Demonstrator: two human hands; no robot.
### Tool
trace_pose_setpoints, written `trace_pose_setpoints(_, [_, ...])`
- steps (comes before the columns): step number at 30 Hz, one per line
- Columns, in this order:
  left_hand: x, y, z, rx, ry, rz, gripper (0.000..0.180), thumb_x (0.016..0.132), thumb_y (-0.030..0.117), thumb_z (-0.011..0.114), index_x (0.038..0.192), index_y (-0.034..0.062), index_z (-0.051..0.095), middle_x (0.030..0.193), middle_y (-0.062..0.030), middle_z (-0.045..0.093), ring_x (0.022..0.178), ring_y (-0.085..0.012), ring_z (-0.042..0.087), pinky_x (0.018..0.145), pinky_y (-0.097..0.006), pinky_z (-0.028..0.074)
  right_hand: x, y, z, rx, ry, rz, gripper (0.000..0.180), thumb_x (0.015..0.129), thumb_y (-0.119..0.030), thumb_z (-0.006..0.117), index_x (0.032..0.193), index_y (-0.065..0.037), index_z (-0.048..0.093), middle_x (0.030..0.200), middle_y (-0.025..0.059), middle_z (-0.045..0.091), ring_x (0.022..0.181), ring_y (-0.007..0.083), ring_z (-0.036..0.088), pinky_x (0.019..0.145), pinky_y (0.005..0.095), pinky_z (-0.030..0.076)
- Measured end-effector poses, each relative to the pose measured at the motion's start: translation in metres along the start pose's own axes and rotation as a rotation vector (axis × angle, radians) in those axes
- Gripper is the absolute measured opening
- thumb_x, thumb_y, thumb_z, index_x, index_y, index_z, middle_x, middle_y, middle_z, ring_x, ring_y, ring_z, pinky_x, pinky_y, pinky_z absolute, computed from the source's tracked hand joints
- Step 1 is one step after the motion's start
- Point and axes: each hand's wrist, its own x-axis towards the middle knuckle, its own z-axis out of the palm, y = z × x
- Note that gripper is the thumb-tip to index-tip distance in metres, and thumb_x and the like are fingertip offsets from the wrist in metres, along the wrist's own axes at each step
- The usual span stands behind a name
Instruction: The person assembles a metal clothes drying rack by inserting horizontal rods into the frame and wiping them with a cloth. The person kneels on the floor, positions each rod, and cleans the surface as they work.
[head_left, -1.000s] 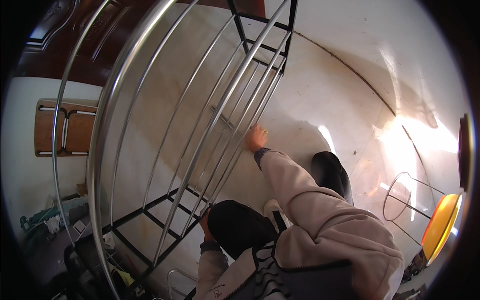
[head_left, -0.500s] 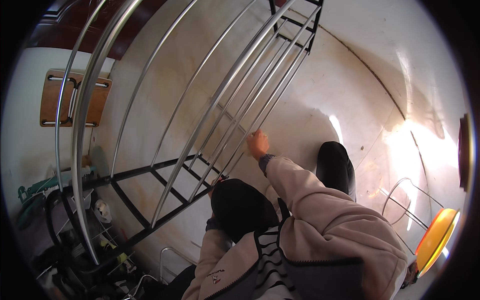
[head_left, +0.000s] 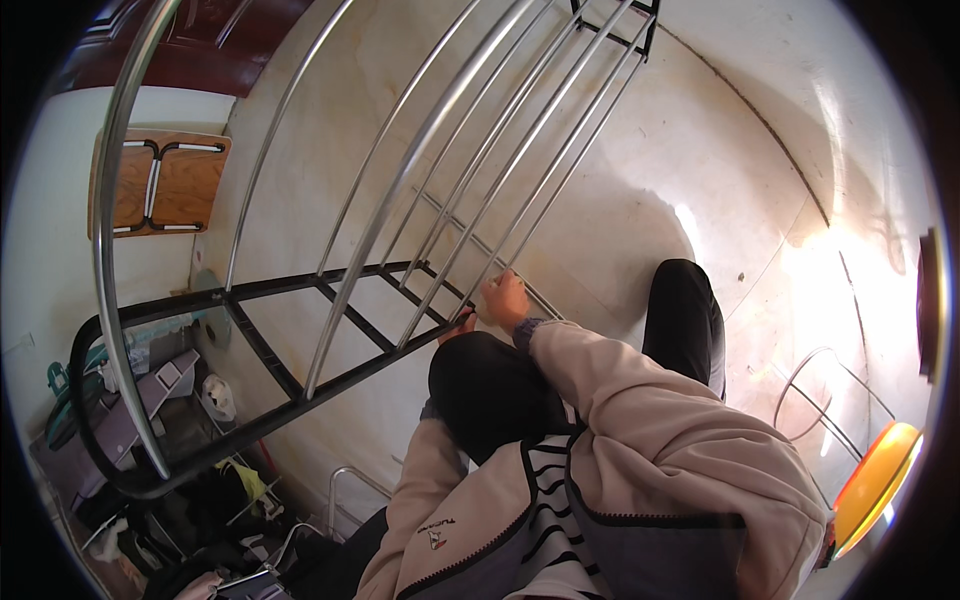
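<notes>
Head view: a large metal rack (head_left: pixel 400 230) of silver rods on a black frame stands tilted over the pale floor (head_left: pixel 650 170). Right hand (head_left: pixel 503 298) rests on the rack's lower silver rods, fingers curled together around one rod. Left hand (head_left: pixel 462 326) shows only as fingertips at the black frame bar, above a dark-trousered knee (head_left: pixel 490 385); its grip cannot be told.

I saw a silver-and-black rack (head_left: pixel 400 250), a beige jacket (head_left: pixel 660 430) with black-and-white stripes, black trousers (head_left: pixel 490 390) and an orange-yellow stool (head_left: pixel 875 480).
</notes>
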Motion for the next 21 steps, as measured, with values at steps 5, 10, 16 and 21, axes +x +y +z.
trace_pose_setpoints(5, [0.003,-0.004,-0.005,0.007,0.000,0.009,0.013,0.093,0.013,0.063,0.089,0.0000,0.064,0.076,-0.0076,0.062,0.074,-0.0157,0.060,0.068,-0.033,0.049,-0.001,-0.001,0.018,0.024,-0.069,0.008,0.037,0.079,-0.035,0.071,0.101,-0.006,0.063,0.097,0.0186,0.070,0.093,0.0384,0.068,0.077,0.0502,0.053])
trace_pose_setpoints(10, [0.007,0.002,-0.003,0.021,0.018,0.034,0.012,0.093,0.012,0.064,0.091,0.0000,0.065,0.077,-0.0074,0.063,0.075,-0.0150,0.061,0.068,-0.032,0.050,0.004,0.004,0.020,0.033,-0.120,0.000,0.037,0.078,-0.035,0.071,0.099,-0.005,0.065,0.096,0.0198,0.070,0.093,0.0380,0.068,0.078,0.0490,0.053])
trace_pose_setpoints(16, [0.013,0.009,0.011,0.039,0.088,0.121,0.011,0.093,0.011,0.066,0.092,0.0001,0.066,0.078,-0.0072,0.065,0.076,-0.0141,0.063,0.069,-0.030,0.051,0.017,0.023,0.002,-0.153,-0.334,-0.174,0.038,0.076,-0.033,0.073,0.101,-0.005,0.066,0.097,0.0201,0.071,0.094,0.0383,0.068,0.080,0.0472,0.054])
trace_pose_setpoints(21, [0.021,0.006,0.013,0.103,0.074,0.112,0.009,0.091,0.008,0.068,0.097,0.0009,0.069,0.082,-0.0064,0.067,0.080,-0.0130,0.064,0.072,-0.029,0.052,0.011,0.054,-0.037,-0.264,-0.507,-0.325,0.036,0.075,-0.032,0.073,0.102,-0.008,0.068,0.096,0.0192,0.071,0.093,0.0394,0.068,0.080,0.0477,0.055])
